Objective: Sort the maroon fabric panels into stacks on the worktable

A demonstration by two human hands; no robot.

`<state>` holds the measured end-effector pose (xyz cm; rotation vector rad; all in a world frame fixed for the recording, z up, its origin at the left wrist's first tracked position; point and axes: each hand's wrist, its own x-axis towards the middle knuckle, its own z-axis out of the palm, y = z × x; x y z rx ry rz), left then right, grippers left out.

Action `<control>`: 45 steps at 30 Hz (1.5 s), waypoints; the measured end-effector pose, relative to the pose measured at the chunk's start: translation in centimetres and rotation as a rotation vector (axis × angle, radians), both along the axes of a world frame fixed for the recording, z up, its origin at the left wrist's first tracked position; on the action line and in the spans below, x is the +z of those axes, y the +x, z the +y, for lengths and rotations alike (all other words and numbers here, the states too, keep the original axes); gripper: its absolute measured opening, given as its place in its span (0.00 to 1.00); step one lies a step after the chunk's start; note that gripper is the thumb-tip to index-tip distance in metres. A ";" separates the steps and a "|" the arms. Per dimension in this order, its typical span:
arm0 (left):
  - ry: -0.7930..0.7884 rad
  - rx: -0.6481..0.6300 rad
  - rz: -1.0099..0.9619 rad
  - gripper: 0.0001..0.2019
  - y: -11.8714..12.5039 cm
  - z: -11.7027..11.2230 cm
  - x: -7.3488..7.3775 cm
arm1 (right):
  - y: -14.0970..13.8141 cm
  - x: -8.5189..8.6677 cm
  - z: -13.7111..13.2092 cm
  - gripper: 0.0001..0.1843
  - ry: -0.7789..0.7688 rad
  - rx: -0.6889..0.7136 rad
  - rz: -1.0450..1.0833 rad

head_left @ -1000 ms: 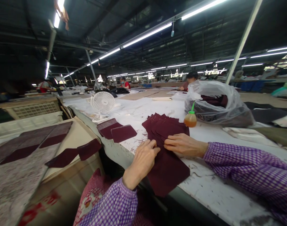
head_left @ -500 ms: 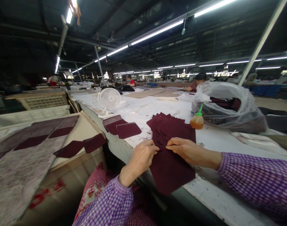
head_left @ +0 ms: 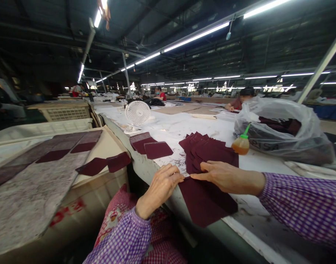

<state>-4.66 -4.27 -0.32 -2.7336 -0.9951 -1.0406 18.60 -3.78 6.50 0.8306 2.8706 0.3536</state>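
Head view: the left hand [head_left: 161, 185] pinches, fingers curled, a corner of the dark maroon rectangular fabric piece [head_left: 209, 201] at the white worktable [head_left: 261, 223] edge. The right hand [head_left: 225, 178] presses it, fingers flat. Lifting one layer likely needs a fine pinch.

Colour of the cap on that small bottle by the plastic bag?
Green cap on the amber bottle; head view shows it best.

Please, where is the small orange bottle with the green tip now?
In the head view the bottle stands right of centre on the table, between the maroon fabric pieces and the clear plastic bag.
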 end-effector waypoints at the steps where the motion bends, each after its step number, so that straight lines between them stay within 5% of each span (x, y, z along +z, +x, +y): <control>1: -0.009 -0.006 -0.019 0.13 -0.1 0.0 -0.1 | -0.4 0.2 -0.1 0.36 0.009 -0.007 -0.038; 10: -0.120 -0.086 -0.157 0.10 -1.8 0.0 -1.0 | -2.8 0.8 -0.2 0.37 0.099 0.023 -0.166; 14: -0.118 0.014 -0.308 0.09 -3.5 0.7 -1.3 | -2.9 0.3 0.2 0.32 0.127 0.024 -0.102; 22: 0.038 0.350 -0.187 0.11 -5.7 5.2 -2.2 | -2.3 -0.1 1.8 0.03 -0.271 -0.103 0.197; 25: 0.064 0.375 -0.142 0.11 -5.9 6.2 -2.9 | -2.1 0.0 2.1 0.08 -0.322 -0.056 0.278; 29: 0.034 0.362 -0.113 0.12 -5.9 6.2 -3.3 | -0.2 0.9 4.1 0.07 -0.397 -0.203 0.458; 33: 0.018 0.372 -0.120 0.12 -5.9 6.0 -3.1 | 3.8 1.3 8.1 0.10 -0.288 -0.339 0.490; 39: -0.001 0.323 -0.136 0.12 -6.4 6.4 -3.0 | 7.2 -0.6 11.9 0.19 0.232 -0.428 0.345; 45: -0.005 0.359 -0.225 0.13 -6.4 6.7 -3.3 | 5.4 -3.2 13.7 0.20 0.153 -0.516 0.267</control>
